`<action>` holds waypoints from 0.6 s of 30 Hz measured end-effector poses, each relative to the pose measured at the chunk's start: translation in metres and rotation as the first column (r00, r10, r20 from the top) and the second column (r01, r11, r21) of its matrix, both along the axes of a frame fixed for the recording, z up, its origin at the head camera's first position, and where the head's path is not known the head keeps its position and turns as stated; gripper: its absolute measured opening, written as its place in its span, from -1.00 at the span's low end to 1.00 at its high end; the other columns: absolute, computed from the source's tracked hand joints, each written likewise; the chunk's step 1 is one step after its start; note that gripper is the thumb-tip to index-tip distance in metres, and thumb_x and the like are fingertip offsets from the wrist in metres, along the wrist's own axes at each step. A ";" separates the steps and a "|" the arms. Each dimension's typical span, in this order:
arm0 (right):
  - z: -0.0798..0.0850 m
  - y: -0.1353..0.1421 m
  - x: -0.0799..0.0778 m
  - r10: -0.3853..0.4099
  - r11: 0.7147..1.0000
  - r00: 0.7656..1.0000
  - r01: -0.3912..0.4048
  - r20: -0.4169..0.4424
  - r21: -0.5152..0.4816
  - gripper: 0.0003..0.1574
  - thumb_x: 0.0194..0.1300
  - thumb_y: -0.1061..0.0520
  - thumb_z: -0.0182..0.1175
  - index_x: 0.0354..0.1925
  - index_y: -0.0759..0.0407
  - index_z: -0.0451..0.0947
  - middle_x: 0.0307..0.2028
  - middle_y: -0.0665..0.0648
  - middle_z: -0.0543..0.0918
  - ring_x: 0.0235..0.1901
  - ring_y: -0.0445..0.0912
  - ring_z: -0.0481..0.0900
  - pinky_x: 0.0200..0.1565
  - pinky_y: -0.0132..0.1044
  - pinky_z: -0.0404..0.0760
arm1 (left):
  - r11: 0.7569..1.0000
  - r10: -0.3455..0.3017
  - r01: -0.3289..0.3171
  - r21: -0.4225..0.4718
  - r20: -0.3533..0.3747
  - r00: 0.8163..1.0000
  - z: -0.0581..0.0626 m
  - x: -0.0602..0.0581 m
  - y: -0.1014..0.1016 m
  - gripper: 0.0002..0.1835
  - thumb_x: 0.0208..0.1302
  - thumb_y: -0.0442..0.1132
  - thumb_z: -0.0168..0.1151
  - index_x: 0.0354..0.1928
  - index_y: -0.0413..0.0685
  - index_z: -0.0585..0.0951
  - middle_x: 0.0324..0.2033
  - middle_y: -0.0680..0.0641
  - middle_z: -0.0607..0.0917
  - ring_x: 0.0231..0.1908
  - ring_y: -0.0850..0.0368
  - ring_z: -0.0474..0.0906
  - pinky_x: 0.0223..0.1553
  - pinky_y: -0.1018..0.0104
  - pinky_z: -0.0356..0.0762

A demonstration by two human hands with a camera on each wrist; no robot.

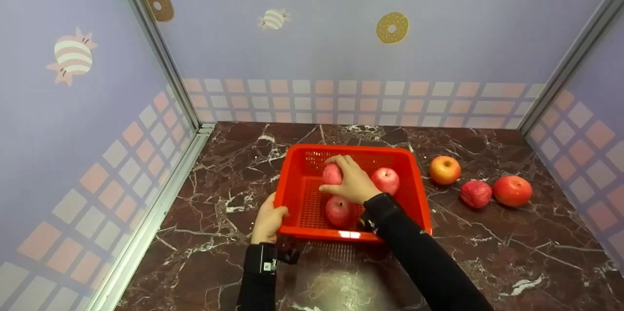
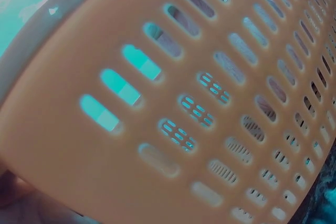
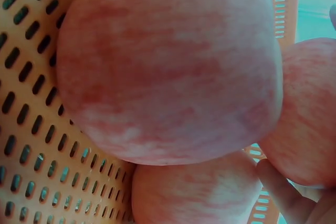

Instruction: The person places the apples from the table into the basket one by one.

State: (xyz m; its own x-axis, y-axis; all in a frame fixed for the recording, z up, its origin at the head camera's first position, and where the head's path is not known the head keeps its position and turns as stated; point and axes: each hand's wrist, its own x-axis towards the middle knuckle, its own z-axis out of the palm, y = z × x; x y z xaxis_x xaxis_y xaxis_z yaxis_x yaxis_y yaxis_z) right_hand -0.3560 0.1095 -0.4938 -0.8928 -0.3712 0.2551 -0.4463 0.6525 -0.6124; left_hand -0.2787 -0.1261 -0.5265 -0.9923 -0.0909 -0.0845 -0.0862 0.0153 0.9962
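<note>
A red plastic basket (image 1: pixel 420 199) with slotted walls stands on the dark marbled table. My left hand (image 1: pixel 268 218) grips its left front corner, thumb over the rim. Seen from the left wrist, the slotted basket wall (image 2: pixel 68 77) fills the picture. Inside the basket, my right hand (image 1: pixel 355 182) holds a pinkish-red apple (image 1: pixel 332 174) between thumb and fingers. The same apple (image 3: pixel 310 114) appears at the right edge of the right wrist view, a fingertip against it. Two more apples lie in the basket, one in front (image 1: pixel 340 211) and one to the right (image 1: pixel 385 180).
Right of the basket lie a yellow-red apple (image 1: pixel 444 170), a wrinkled red fruit (image 1: pixel 476 194) and a smooth red fruit (image 1: pixel 512 191). Lilac patterned panels (image 1: pixel 321 57) enclose the table at the back and both sides. A metal rail (image 1: pixel 146 233) runs along the left edge.
</note>
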 end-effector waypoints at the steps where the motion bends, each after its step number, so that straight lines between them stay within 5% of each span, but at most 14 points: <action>1: -0.001 0.000 -0.001 0.005 1.000 1.000 -0.005 0.006 0.005 -0.11 0.07 -0.21 0.54 0.27 0.06 0.46 0.15 0.20 0.54 0.14 0.13 0.57 0.17 0.10 0.58 | 1.000 -0.001 0.001 0.002 -0.001 1.000 0.000 0.000 0.000 -0.17 -0.08 -0.58 0.00 0.42 -0.44 0.32 0.17 -0.46 0.56 0.05 -0.23 0.55 -0.10 0.26 0.50; 18: -0.004 0.001 0.000 0.140 0.987 0.986 -0.146 0.087 0.071 -0.10 0.06 0.00 0.56 0.33 0.03 0.44 0.23 0.24 0.51 0.25 0.12 0.47 0.29 0.05 0.50 | 1.000 0.002 -0.002 0.011 0.020 1.000 0.001 0.000 0.000 -0.18 -0.06 -0.58 0.01 0.42 -0.40 0.33 0.14 -0.44 0.57 -0.01 -0.19 0.58 -0.07 0.14 0.57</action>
State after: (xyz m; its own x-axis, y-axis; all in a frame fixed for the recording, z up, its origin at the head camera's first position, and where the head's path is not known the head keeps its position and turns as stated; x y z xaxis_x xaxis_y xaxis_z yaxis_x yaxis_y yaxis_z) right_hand -0.3562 0.1102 -0.4977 -0.8456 -0.5123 0.1499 -0.4894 0.6321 -0.6008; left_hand -0.2791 -0.1265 -0.5256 -0.9902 -0.0916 -0.1057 -0.1065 0.0042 0.9943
